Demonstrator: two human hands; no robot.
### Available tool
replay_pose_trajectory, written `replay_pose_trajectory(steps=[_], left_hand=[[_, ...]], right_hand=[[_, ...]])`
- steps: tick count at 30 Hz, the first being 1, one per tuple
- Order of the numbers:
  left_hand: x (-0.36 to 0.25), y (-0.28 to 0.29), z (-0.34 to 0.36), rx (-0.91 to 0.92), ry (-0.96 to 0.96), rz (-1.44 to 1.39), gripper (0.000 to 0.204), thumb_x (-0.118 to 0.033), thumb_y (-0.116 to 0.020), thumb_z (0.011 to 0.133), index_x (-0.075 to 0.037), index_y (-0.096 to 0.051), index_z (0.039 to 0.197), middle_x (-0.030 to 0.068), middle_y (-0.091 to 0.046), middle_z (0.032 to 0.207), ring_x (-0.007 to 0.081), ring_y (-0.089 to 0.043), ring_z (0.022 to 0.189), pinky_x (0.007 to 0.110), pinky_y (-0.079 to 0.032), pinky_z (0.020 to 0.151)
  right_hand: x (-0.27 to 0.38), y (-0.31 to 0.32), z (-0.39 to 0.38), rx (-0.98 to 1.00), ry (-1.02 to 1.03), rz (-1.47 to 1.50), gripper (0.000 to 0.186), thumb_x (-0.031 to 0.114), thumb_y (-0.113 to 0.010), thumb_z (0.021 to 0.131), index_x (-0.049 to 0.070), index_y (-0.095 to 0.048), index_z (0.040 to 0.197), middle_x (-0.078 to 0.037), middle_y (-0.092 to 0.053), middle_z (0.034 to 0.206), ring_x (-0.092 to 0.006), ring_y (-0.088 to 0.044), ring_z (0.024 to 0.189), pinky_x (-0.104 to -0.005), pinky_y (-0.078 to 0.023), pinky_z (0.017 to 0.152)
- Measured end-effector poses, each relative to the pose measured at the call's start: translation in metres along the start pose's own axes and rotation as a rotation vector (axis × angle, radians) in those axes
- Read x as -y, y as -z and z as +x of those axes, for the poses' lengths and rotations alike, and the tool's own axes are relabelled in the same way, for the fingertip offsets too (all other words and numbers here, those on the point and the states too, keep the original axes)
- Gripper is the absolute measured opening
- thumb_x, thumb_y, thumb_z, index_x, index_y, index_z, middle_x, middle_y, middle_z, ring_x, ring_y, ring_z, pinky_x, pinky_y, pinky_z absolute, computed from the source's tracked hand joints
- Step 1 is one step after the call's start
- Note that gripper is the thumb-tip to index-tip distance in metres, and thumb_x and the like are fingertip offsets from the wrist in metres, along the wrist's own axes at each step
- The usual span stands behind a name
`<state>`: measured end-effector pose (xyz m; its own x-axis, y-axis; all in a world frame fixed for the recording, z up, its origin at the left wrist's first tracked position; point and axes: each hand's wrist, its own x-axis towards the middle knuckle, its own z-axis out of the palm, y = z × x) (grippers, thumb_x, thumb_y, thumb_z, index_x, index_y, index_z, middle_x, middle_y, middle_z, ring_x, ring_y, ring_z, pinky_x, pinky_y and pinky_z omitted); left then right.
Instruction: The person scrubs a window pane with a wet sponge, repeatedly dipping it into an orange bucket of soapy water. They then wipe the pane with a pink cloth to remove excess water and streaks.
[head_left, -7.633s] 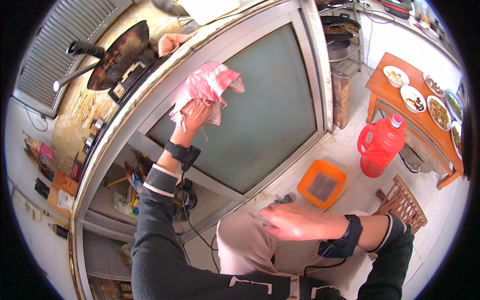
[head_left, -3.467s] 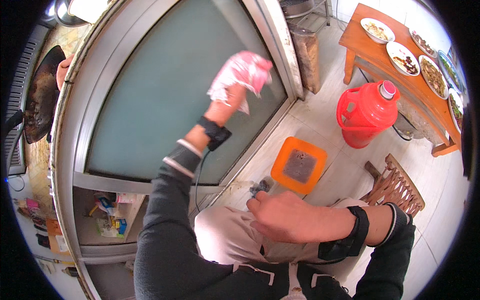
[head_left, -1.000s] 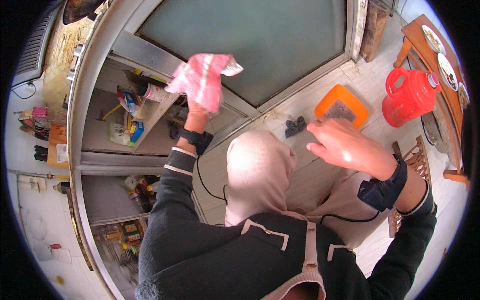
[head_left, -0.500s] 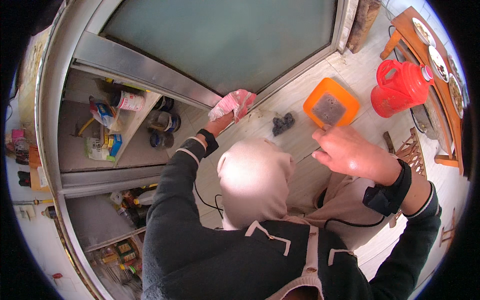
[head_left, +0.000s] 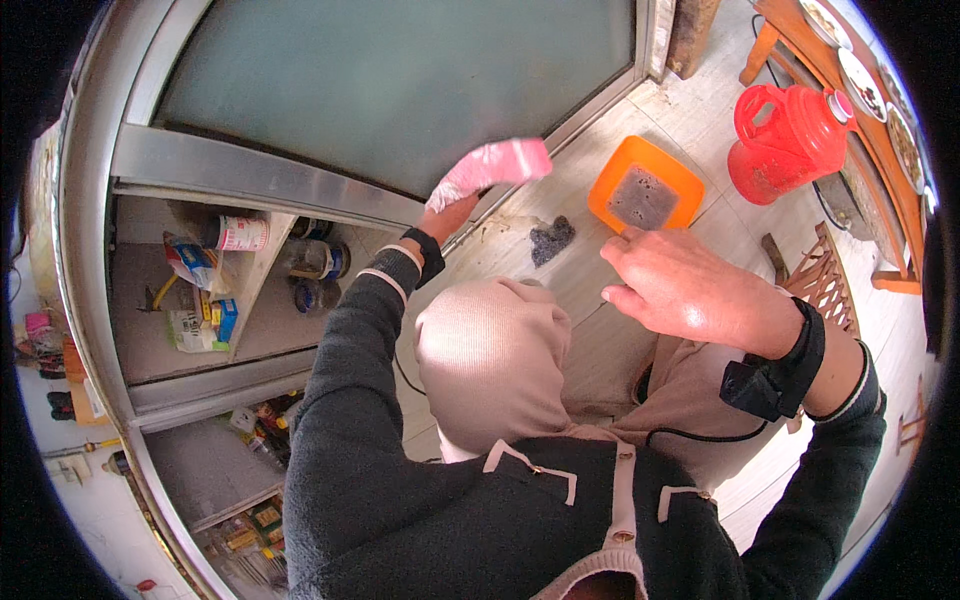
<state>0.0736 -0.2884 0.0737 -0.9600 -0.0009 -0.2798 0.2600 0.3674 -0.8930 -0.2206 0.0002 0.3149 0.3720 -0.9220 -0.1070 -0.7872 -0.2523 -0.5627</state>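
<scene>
My left hand (head_left: 450, 208) grips a pink-and-white cloth (head_left: 500, 165) at the lower right part of the frosted-glass cabinet door (head_left: 380, 90), near its metal frame; the cloth is slightly blurred. My right hand (head_left: 680, 285) hovers above my bent legs, fingers loosely curved, thumb apart, with nothing seen in it. Beyond it an orange square basin (head_left: 676, 160) holds dark, murky liquid. A dark crumpled scrap (head_left: 550, 240) lies on the floor (head_left: 510, 250) beside the basin.
Open cabinet shelves (head_left: 170, 465) with bottles and packets are at left. A red thermos (head_left: 785, 150) stands right of the basin, before a wooden table (head_left: 805, 55) with dishes of food. A slatted wooden stool (head_left: 820, 290) is at right, cables on the floor.
Over the last second my left hand and cloth have moved right, from over the open shelves to the door's lower frame. My right hand has shifted slightly left.
</scene>
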Motion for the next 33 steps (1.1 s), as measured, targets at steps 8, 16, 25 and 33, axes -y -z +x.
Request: replay_pose_trajectory(steps=[8, 16, 25, 33], left_hand=[[0.12, 0.016, 0.043, -0.082, 0.464, -0.74, 0.052, -0.018, -0.052, 0.089, -0.003, -0.044, 0.139, 0.0142, -0.05, 0.138, 0.028, -0.046, 0.129, 0.037, -0.034, 0.11], [0.134, 0.016, 0.098, -0.438, 0.716, -1.287, 0.053, -0.015, -0.056, 0.088, -0.002, -0.045, 0.139, 0.0157, -0.052, 0.137, 0.0282, -0.048, 0.127, 0.036, -0.035, 0.109], [0.12, 0.029, 0.044, -0.075, 0.451, -0.755, 0.043, -0.015, -0.051, 0.093, -0.002, -0.049, 0.134, 0.015, -0.057, 0.127, 0.0262, -0.054, 0.119, 0.036, -0.041, 0.103], [0.133, 0.038, 0.044, 0.182, 0.556, -0.432, 0.035, -0.015, -0.055, 0.086, -0.005, -0.055, 0.12, 0.0117, -0.062, 0.106, 0.0241, -0.063, 0.096, 0.038, -0.05, 0.086]], right_hand=[[0.006, 0.007, -0.008, -0.074, 0.106, 0.115, 0.019, 0.015, -0.059, 0.087, -0.004, -0.056, 0.087, -0.023, -0.061, 0.081, -0.0407, -0.062, 0.08, -0.0466, -0.05, 0.069], [0.003, 0.01, -0.012, -0.006, 0.067, 0.051, 0.026, 0.019, -0.062, 0.089, -0.005, -0.056, 0.094, -0.023, -0.061, 0.087, -0.0373, -0.063, 0.081, -0.0433, -0.052, 0.07], [0.006, 0.016, -0.016, 0.049, 0.058, 0.086, 0.025, 0.019, -0.062, 0.089, -0.005, -0.055, 0.091, -0.022, -0.06, 0.085, -0.0379, -0.062, 0.08, -0.0434, -0.052, 0.07], [0.006, 0.018, -0.014, 0.09, 0.047, 0.064, 0.025, 0.019, -0.061, 0.089, -0.005, -0.054, 0.09, -0.023, -0.06, 0.085, -0.0402, -0.063, 0.077, -0.0448, -0.052, 0.067]])
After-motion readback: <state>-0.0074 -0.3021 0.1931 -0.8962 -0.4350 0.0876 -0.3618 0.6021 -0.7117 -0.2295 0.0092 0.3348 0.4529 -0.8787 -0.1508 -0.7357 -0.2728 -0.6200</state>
